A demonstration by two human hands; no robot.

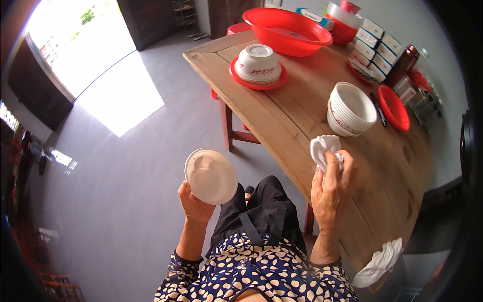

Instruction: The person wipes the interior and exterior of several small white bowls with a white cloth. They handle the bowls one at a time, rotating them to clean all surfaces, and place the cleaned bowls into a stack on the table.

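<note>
My left hand (195,203) grips a white bowl (214,183) by its side, thumb near the rim, out over the floor beside the table. The bowl's inside is turned up toward me. In my right hand (333,183) a bunched white cloth (324,148) is pinched between thumb and fingers, above the table. Just beyond the cloth stands a stack of white bowls (347,118), open side up. Farther off, upturned white bowls (257,68) rest on a red plate (283,78) near the table's left edge.
On the wooden table (297,95) sit a large red basin (261,25), a red oval plate (392,108), a dark pen (378,108), stacked white boxes (372,48) and a brown bottle (402,63). Another white cloth (380,261) lies at the near corner. A red stool (239,28) stands behind.
</note>
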